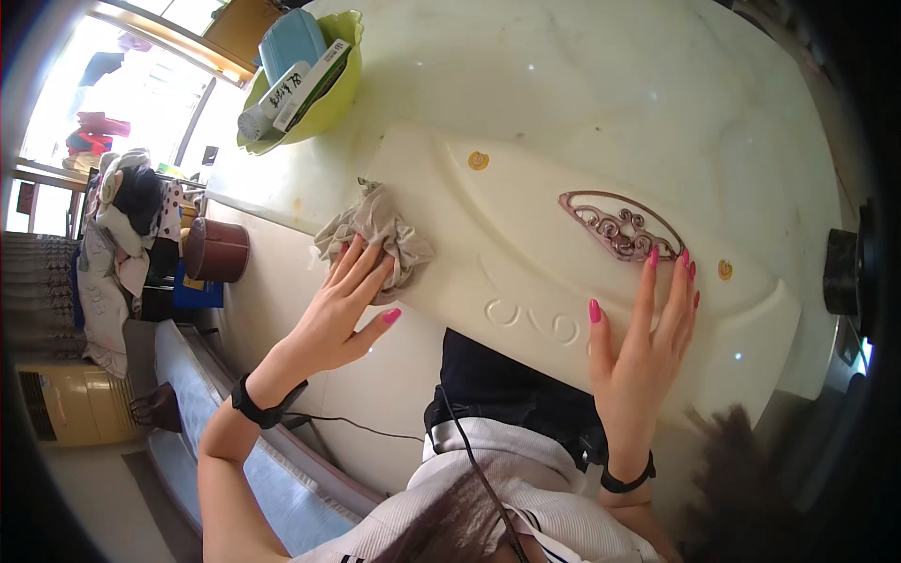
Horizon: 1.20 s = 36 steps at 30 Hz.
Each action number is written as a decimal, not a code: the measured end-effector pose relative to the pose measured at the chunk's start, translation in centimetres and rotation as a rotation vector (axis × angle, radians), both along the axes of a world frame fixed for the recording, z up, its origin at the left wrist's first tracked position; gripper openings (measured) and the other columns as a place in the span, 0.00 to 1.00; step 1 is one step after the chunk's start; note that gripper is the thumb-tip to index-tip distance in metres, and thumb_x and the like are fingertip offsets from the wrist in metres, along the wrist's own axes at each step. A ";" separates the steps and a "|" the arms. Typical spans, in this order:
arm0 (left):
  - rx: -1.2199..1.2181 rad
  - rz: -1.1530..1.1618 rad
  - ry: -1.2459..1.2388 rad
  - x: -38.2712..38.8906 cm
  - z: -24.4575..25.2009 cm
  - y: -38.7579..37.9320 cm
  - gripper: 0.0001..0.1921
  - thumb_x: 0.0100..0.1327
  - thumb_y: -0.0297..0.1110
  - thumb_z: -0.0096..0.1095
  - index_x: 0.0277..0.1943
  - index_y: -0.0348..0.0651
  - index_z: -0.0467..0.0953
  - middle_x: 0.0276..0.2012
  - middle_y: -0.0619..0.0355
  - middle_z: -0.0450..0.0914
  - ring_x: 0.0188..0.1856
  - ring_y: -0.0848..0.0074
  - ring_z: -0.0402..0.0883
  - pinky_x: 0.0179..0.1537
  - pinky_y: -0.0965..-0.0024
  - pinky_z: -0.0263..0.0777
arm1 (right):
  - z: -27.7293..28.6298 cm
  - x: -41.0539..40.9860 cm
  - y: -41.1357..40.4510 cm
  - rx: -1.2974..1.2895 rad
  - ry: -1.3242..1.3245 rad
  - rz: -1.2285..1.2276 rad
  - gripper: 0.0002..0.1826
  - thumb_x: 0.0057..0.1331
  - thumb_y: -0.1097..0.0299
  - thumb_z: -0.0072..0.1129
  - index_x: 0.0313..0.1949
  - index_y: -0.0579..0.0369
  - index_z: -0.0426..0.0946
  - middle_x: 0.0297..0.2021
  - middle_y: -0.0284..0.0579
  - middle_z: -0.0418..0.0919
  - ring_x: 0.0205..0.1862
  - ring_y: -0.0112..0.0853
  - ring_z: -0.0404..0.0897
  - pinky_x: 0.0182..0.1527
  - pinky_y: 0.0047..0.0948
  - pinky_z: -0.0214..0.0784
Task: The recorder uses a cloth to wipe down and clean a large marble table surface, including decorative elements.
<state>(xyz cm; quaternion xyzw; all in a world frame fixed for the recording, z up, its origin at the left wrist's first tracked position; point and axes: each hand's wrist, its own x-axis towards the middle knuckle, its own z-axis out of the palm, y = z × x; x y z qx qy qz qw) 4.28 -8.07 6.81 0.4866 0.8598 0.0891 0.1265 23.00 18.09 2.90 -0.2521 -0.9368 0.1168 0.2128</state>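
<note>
My left hand (pixel 336 310) presses on a crumpled grey-beige cloth (pixel 386 225), its fingers among the folds and its thumb apart. The cloth lies at the left end of a glossy cream moulded panel (pixel 450 260), which has embossed curls and a raised curved ridge. A brown openwork scroll ornament (pixel 623 229) is set in the panel's face. My right hand (pixel 644 345) rests on the panel with fingers extended, the fingertips at the ornament's lower right corner. It holds nothing. Two small round yellow stickers, one upper (pixel 479 160) and one right (pixel 725 269), mark the panel.
The panel lies on a pale marble-patterned table (pixel 563 70), its near edge jutting over my lap. A green bowl (pixel 338 91) holds a blue container (pixel 292 46) and boxes. Beyond the left edge are a brown bin (pixel 217 250) and a blue-covered seat (pixel 190 380). A black object (pixel 841 271) stands right.
</note>
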 end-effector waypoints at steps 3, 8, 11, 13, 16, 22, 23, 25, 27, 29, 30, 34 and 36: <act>0.071 0.111 0.037 0.1 -0.5 1.9 0.28 0.65 0.40 0.56 0.62 0.30 0.64 0.65 0.34 0.57 0.70 0.38 0.48 0.68 0.49 0.47 | 0.0 0.0 0.0 -0.023 0.004 0.001 0.37 0.61 0.59 0.59 0.66 0.60 0.58 0.65 0.63 0.54 0.65 0.56 0.58 0.65 0.56 0.51; 0.096 0.042 0.290 -2.7 -1.3 8.1 0.32 0.64 0.48 0.57 0.60 0.29 0.64 0.62 0.34 0.60 0.66 0.35 0.55 0.64 0.48 0.54 | 0.0 0.2 0.3 -0.034 0.021 0.052 0.38 0.61 0.58 0.59 0.66 0.60 0.58 0.64 0.66 0.54 0.64 0.58 0.58 0.64 0.57 0.51; 0.057 0.062 0.417 -5.4 -1.6 9.9 0.35 0.63 0.53 0.56 0.59 0.27 0.65 0.61 0.33 0.62 0.63 0.35 0.60 0.61 0.48 0.60 | -0.1 0.4 0.2 -0.031 0.025 0.059 0.38 0.60 0.57 0.59 0.66 0.61 0.58 0.64 0.68 0.54 0.64 0.59 0.58 0.64 0.58 0.51; 0.060 0.151 0.398 -6.9 -1.3 10.9 0.37 0.63 0.57 0.54 0.58 0.26 0.67 0.60 0.33 0.64 0.63 0.38 0.61 0.62 0.48 0.59 | -0.1 0.3 0.2 -0.036 0.013 0.066 0.38 0.60 0.56 0.59 0.66 0.61 0.58 0.64 0.68 0.54 0.64 0.59 0.58 0.64 0.58 0.51; 0.094 0.184 0.425 -6.4 -1.7 11.3 0.38 0.62 0.59 0.54 0.56 0.25 0.69 0.59 0.32 0.66 0.64 0.40 0.61 0.62 0.49 0.59 | 0.0 0.3 0.3 -0.026 0.009 0.078 0.38 0.61 0.55 0.59 0.66 0.60 0.58 0.64 0.69 0.53 0.64 0.60 0.58 0.64 0.59 0.50; 0.271 -0.075 0.199 3.2 -1.7 10.0 0.37 0.54 0.52 0.68 0.54 0.25 0.69 0.55 0.33 0.69 0.64 0.39 0.60 0.66 0.50 0.53 | -0.3 0.5 0.3 -0.006 -0.016 0.073 0.39 0.62 0.50 0.56 0.66 0.58 0.58 0.65 0.71 0.53 0.64 0.62 0.58 0.63 0.59 0.50; 0.208 -0.099 0.104 5.4 -1.4 9.5 0.39 0.55 0.54 0.66 0.58 0.27 0.67 0.61 0.34 0.65 0.68 0.41 0.56 0.67 0.48 0.48 | -0.1 0.5 0.4 -0.001 -0.017 0.071 0.39 0.62 0.49 0.55 0.67 0.58 0.58 0.65 0.71 0.53 0.64 0.62 0.57 0.63 0.59 0.50; 0.163 -0.072 -0.055 7.8 -0.7 9.7 0.38 0.60 0.53 0.60 0.63 0.31 0.63 0.66 0.35 0.59 0.71 0.43 0.50 0.68 0.46 0.44 | -0.1 0.6 0.5 -0.008 -0.034 0.088 0.39 0.62 0.49 0.55 0.67 0.58 0.58 0.64 0.72 0.53 0.64 0.62 0.57 0.63 0.60 0.50; 0.114 -0.047 -0.011 7.4 -1.0 10.0 0.36 0.62 0.52 0.56 0.65 0.33 0.61 0.67 0.36 0.57 0.71 0.44 0.49 0.68 0.46 0.43 | 0.1 0.8 0.5 -0.015 -0.058 0.101 0.39 0.62 0.49 0.55 0.67 0.57 0.58 0.64 0.72 0.53 0.64 0.63 0.57 0.63 0.60 0.50; 0.065 -0.025 0.024 6.6 -1.3 10.8 0.35 0.65 0.51 0.53 0.67 0.35 0.59 0.68 0.37 0.54 0.71 0.45 0.48 0.68 0.46 0.43 | 0.4 1.1 0.7 -0.089 -0.074 0.134 0.42 0.60 0.53 0.59 0.68 0.57 0.54 0.66 0.70 0.49 0.66 0.62 0.53 0.66 0.60 0.45; 0.053 0.030 0.065 5.7 -1.5 11.2 0.33 0.66 0.49 0.51 0.67 0.35 0.58 0.68 0.38 0.53 0.72 0.45 0.47 0.69 0.46 0.42 | 0.2 0.9 0.5 -0.101 -0.058 0.136 0.43 0.59 0.52 0.60 0.68 0.56 0.55 0.66 0.70 0.49 0.66 0.62 0.53 0.65 0.61 0.45; 0.115 0.134 0.191 -1.0 -2.2 12.8 0.32 0.67 0.48 0.51 0.66 0.32 0.59 0.66 0.34 0.56 0.70 0.45 0.52 0.67 0.45 0.49 | 0.6 1.0 0.5 -0.135 -0.062 0.143 0.42 0.58 0.51 0.60 0.68 0.56 0.55 0.67 0.70 0.48 0.67 0.63 0.52 0.65 0.62 0.45; 0.164 0.161 0.202 -3.6 -2.1 12.8 0.32 0.66 0.48 0.52 0.64 0.30 0.60 0.65 0.33 0.58 0.69 0.45 0.54 0.66 0.44 0.50 | 0.6 0.8 0.8 -0.143 -0.050 0.153 0.42 0.59 0.51 0.60 0.68 0.56 0.56 0.67 0.70 0.47 0.67 0.63 0.51 0.64 0.63 0.45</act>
